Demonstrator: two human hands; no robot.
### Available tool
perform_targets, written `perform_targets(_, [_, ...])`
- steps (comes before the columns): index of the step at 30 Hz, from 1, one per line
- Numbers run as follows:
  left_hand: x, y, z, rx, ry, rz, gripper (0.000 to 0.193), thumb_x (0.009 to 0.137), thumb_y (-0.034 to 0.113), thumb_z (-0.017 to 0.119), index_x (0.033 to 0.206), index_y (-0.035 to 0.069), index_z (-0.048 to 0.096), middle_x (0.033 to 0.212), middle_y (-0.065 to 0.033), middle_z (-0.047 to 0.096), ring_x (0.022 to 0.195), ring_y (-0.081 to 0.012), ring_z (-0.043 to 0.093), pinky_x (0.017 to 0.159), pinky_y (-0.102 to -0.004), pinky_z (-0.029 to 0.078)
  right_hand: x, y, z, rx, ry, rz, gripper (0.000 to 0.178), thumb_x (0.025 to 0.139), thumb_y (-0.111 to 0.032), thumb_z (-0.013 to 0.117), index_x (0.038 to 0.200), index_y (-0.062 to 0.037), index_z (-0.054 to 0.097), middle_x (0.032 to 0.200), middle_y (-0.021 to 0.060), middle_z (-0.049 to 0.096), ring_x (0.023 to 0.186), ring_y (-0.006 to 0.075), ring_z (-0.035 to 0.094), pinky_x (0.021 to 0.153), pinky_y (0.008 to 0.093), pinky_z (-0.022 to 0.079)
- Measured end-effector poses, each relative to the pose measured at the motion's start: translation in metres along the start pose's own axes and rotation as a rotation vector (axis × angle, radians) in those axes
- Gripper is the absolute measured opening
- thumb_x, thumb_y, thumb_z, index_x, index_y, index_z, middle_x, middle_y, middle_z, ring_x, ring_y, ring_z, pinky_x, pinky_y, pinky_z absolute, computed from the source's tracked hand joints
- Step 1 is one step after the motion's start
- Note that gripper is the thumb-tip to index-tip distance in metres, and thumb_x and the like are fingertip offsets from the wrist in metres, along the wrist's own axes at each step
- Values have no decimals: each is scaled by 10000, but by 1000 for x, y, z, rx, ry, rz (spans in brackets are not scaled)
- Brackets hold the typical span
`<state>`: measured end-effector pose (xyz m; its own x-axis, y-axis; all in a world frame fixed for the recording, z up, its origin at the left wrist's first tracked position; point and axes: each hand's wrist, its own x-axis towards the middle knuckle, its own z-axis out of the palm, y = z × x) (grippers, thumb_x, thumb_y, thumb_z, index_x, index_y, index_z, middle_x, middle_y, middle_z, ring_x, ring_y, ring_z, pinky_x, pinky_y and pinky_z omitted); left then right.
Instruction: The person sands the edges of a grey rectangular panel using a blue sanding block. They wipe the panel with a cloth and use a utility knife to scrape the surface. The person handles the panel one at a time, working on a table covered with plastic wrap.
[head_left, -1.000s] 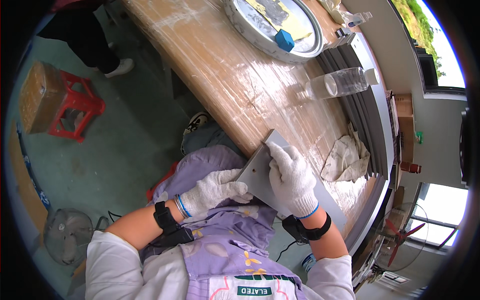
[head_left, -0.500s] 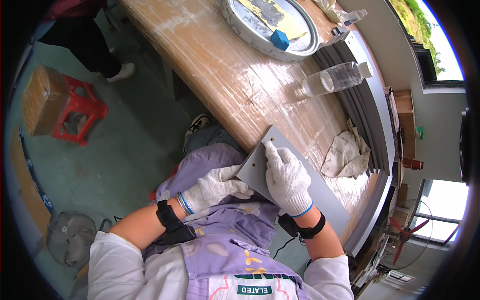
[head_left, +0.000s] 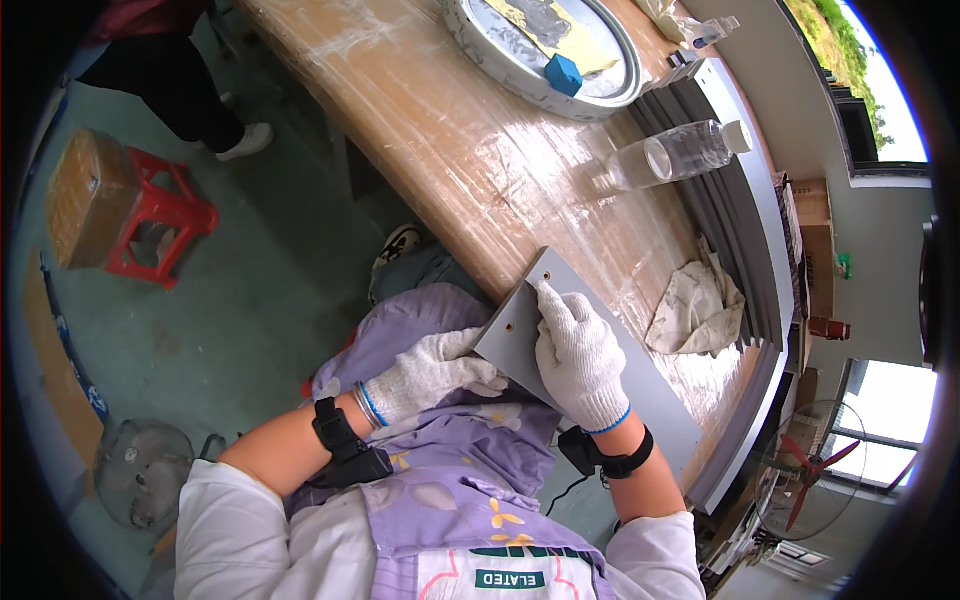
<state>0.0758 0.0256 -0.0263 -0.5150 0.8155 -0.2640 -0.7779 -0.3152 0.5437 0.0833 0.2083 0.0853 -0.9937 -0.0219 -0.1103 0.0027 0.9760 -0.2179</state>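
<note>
A long flat grey panel (head_left: pixel 640 390) lies slanted over the table's near edge, with two small holes near its far-left end. My left hand (head_left: pixel 430 372), in a white knitted glove, grips the panel's lower-left corner, thumb by the upper edge and fingers partly hidden beneath. My right hand (head_left: pixel 580 360), gloved the same way, rests on the panel's face. Its index fingertip presses close to the upper hole and the other fingers are curled in. Whatever the right fingers pinch, if anything, is hidden.
On the plastic-covered table (head_left: pixel 430 130) stand a round lid-like tray (head_left: pixel 490 70) with a blue block (head_left: pixel 563 75), a clear bottle (head_left: pixel 670 157) on its side and a crumpled cloth (head_left: pixel 697 310). Stacked grey panels (head_left: pixel 740 220) line the right. A red stool (head_left: pixel 160 220) and a person (head_left: pixel 165 85) are at left.
The right hand's fingertip stays near the upper hole, with barely any shift. The view has moved very slightly; the left hand keeps its place on the panel.
</note>
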Motion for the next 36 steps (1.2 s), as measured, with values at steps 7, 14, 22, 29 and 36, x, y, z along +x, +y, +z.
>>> perform_targets(7, [-4,9,1,151,2,-76,259,960,58,535,1205,-7,587,1055,-102,667,1012,-193,649,884,-337,549,-5,-5,13,-148,55,-22,483,803,-65,590,1282,-118,550,995,105,604,876,313,627,719,408,519])
perform_targets(14, [-6,-3,-4,49,-37,31,252,967,134,569,1166,-13,618,1060,-126,679,937,-175,663,857,-318,542,-7,-3,8,121,158,-21,395,851,-64,542,1242,-114,570,985,98,607,870,327,626,711,411,531])
perform_targets(22, [-6,-2,2,219,69,64,246,971,105,548,1175,-14,614,1084,-105,674,957,-178,662,872,-307,533,-33,-26,6,174,-114,-329,483,750,-56,597,1220,-162,574,936,89,595,894,286,633,709,397,531])
perform_targets(29, [-5,-5,-3,279,24,108,270,998,92,487,1231,-10,574,1080,-116,667,957,-184,667,880,-308,535,-43,-29,5,66,-202,-357,497,776,-79,613,1264,-145,548,958,76,581,914,275,621,743,406,520])
perform_targets(36, [-17,5,2,313,353,404,428,978,142,554,1371,16,441,1108,-87,606,917,-141,609,895,-295,513,-65,-12,-3,1156,-221,536,321,908,-117,531,1202,-24,618,846,14,618,763,102,590,698,268,507])
